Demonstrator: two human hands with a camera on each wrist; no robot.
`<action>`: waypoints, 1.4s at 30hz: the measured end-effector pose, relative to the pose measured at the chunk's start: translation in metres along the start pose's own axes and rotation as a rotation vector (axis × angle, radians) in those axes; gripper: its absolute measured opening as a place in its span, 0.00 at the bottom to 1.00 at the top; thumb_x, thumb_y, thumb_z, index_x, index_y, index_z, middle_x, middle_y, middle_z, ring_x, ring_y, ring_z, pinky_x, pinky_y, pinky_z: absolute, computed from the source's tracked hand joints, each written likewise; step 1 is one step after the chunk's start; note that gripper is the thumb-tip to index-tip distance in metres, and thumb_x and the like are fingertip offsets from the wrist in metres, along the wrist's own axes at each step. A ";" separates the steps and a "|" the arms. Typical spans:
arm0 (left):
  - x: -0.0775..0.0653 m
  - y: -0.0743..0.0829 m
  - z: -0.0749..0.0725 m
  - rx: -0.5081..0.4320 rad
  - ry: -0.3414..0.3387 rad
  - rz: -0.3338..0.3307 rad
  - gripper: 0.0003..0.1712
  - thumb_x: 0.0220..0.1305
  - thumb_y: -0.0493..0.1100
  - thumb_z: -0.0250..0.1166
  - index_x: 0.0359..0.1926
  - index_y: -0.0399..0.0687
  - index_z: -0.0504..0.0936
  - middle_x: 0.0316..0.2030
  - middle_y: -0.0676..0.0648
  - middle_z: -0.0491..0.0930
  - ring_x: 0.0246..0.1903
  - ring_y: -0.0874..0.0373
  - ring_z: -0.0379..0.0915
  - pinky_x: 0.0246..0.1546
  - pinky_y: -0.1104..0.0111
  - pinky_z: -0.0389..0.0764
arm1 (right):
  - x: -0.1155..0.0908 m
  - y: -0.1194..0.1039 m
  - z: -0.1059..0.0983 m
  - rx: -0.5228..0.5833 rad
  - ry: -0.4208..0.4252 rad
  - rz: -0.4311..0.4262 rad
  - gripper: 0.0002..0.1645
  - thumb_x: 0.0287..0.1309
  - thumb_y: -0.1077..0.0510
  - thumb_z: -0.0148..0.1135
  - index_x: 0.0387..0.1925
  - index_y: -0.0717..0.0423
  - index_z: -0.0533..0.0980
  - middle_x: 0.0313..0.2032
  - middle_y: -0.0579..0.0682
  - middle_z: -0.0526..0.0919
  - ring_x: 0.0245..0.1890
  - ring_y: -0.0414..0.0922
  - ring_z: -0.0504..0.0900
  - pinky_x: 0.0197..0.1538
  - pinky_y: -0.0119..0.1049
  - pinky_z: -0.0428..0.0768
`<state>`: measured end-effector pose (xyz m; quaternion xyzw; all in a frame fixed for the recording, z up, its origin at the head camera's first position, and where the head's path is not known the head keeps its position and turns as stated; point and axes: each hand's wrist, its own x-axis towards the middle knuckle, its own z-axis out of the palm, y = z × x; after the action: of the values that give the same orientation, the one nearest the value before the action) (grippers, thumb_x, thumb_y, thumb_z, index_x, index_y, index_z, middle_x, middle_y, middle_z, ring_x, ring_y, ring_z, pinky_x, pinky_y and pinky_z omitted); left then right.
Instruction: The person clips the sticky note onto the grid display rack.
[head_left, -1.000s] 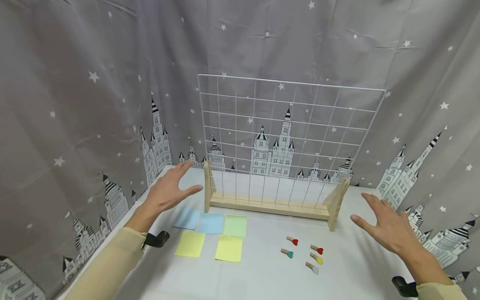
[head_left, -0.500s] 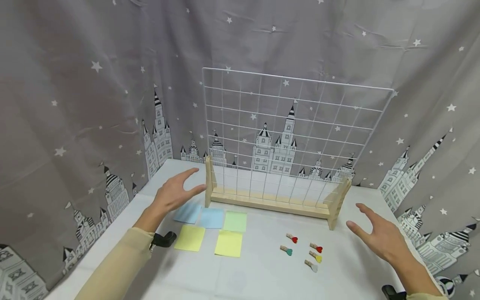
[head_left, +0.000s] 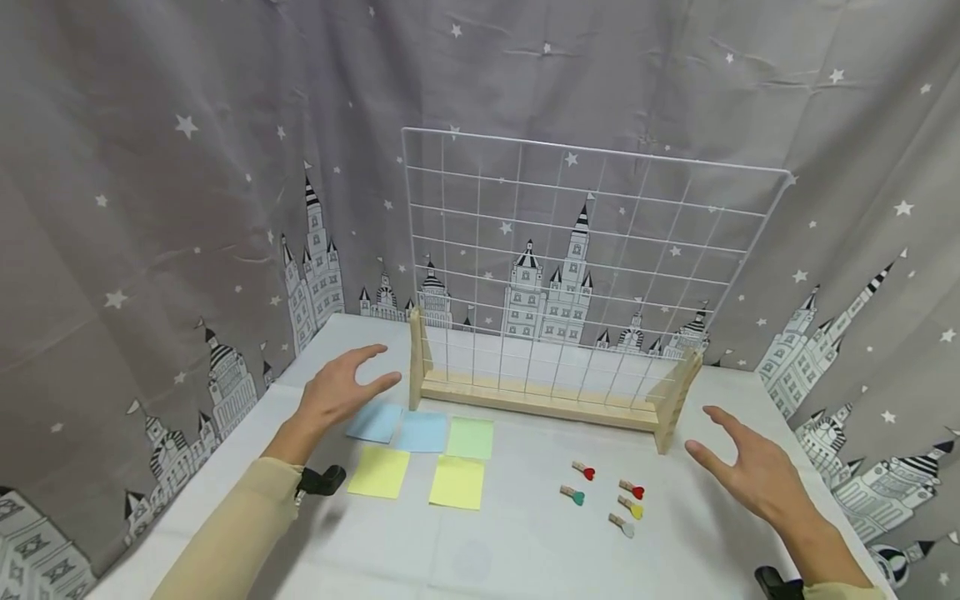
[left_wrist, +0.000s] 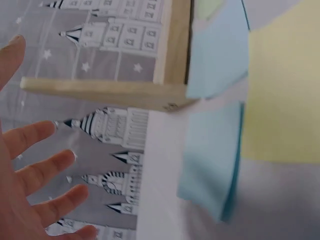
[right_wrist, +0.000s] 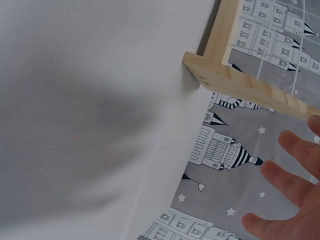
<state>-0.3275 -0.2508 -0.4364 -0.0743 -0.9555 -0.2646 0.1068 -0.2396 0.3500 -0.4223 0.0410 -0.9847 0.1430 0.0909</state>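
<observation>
My left hand [head_left: 341,387] hovers over the table's left side, thumb and fingers spread apart, holding nothing. It is nearest to two blue sticky notes [head_left: 422,432] and the left wooden foot of the stand. Beside the blue notes lie a green sticky note [head_left: 470,438] and two yellow sticky notes [head_left: 457,482]. On the right, my right hand [head_left: 757,467] is raised with loosely bent fingers and nothing in it. To its left lie several small wooden clothespins with coloured hearts, among them a red one [head_left: 632,489], a yellow one [head_left: 630,507] and a green one [head_left: 573,495].
A white wire grid panel [head_left: 592,242] stands upright in a wooden base [head_left: 536,400] at the back of the white table [head_left: 525,546]. Behind it hangs a grey curtain [head_left: 480,75] printed with stars and castles. Dark cameras are strapped to both wrists.
Both hands have drawn lower and slightly closer to the body, the right one also inward to the left. The head view has shifted slightly. The notes and clothespins lie as before.
</observation>
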 end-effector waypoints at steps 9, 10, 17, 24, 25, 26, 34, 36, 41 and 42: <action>0.000 -0.021 0.006 0.015 -0.027 -0.046 0.47 0.66 0.78 0.55 0.75 0.57 0.69 0.74 0.39 0.68 0.71 0.34 0.64 0.65 0.33 0.67 | -0.002 0.001 0.001 0.010 0.001 -0.001 0.49 0.68 0.27 0.53 0.76 0.55 0.62 0.68 0.69 0.73 0.62 0.74 0.74 0.56 0.71 0.74; 0.000 -0.024 0.007 0.017 -0.031 -0.053 0.46 0.66 0.78 0.56 0.74 0.56 0.70 0.74 0.39 0.68 0.71 0.34 0.65 0.64 0.33 0.68 | -0.002 0.001 0.002 0.013 0.000 -0.002 0.49 0.68 0.27 0.54 0.76 0.55 0.62 0.68 0.69 0.72 0.62 0.74 0.74 0.56 0.72 0.73; -0.005 -0.038 0.016 0.012 -0.051 -0.086 0.45 0.65 0.76 0.59 0.73 0.55 0.71 0.71 0.37 0.72 0.65 0.34 0.72 0.56 0.34 0.74 | -0.001 -0.002 0.010 0.034 -0.046 0.017 0.51 0.68 0.25 0.52 0.77 0.55 0.61 0.70 0.70 0.70 0.65 0.75 0.70 0.59 0.75 0.70; -0.004 -0.047 0.027 0.006 -0.099 -0.154 0.44 0.64 0.73 0.63 0.71 0.53 0.74 0.69 0.35 0.73 0.65 0.33 0.72 0.57 0.36 0.75 | -0.006 -0.005 0.015 0.046 -0.062 0.030 0.50 0.68 0.25 0.52 0.76 0.55 0.62 0.70 0.72 0.69 0.64 0.76 0.71 0.58 0.75 0.71; -0.003 -0.048 0.029 0.006 -0.103 -0.163 0.43 0.64 0.72 0.63 0.71 0.53 0.74 0.70 0.35 0.73 0.65 0.33 0.72 0.58 0.36 0.75 | -0.006 -0.005 0.015 0.047 -0.055 0.028 0.50 0.68 0.25 0.52 0.75 0.55 0.62 0.70 0.72 0.69 0.64 0.76 0.71 0.58 0.74 0.72; -0.002 -0.048 0.030 0.004 -0.107 -0.170 0.43 0.64 0.72 0.63 0.71 0.53 0.74 0.70 0.35 0.73 0.65 0.33 0.72 0.58 0.36 0.74 | -0.006 -0.005 0.015 0.048 -0.049 0.025 0.50 0.68 0.26 0.53 0.75 0.55 0.63 0.69 0.72 0.70 0.64 0.76 0.71 0.58 0.74 0.72; 0.002 -0.053 0.039 -0.068 -0.121 -0.217 0.41 0.65 0.67 0.66 0.71 0.51 0.73 0.71 0.35 0.71 0.67 0.32 0.70 0.63 0.37 0.72 | -0.005 -0.004 0.011 0.046 -0.038 0.026 0.49 0.68 0.26 0.53 0.75 0.57 0.63 0.69 0.74 0.69 0.64 0.77 0.70 0.59 0.75 0.70; 0.002 -0.055 0.040 -0.085 -0.116 -0.208 0.41 0.65 0.65 0.67 0.71 0.50 0.73 0.70 0.36 0.71 0.67 0.33 0.69 0.65 0.38 0.72 | -0.005 -0.004 0.012 0.045 -0.039 0.027 0.49 0.68 0.26 0.53 0.75 0.57 0.63 0.69 0.74 0.69 0.65 0.77 0.70 0.60 0.75 0.70; 0.000 -0.062 0.045 -0.106 -0.092 -0.176 0.40 0.66 0.62 0.68 0.71 0.48 0.73 0.69 0.36 0.74 0.66 0.34 0.70 0.65 0.41 0.72 | -0.004 -0.005 0.012 0.042 -0.032 0.029 0.49 0.68 0.26 0.53 0.74 0.57 0.63 0.69 0.74 0.69 0.64 0.76 0.70 0.60 0.75 0.70; 0.001 -0.063 0.045 -0.109 -0.086 -0.173 0.39 0.66 0.61 0.69 0.71 0.47 0.73 0.68 0.36 0.74 0.66 0.34 0.70 0.66 0.41 0.72 | -0.004 -0.006 0.012 0.043 -0.029 0.029 0.49 0.68 0.26 0.53 0.74 0.57 0.63 0.68 0.74 0.69 0.64 0.76 0.70 0.60 0.75 0.70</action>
<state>-0.3481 -0.2809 -0.5052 -0.0084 -0.9462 -0.3211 0.0381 -0.2369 0.3411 -0.4330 0.0309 -0.9831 0.1650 0.0735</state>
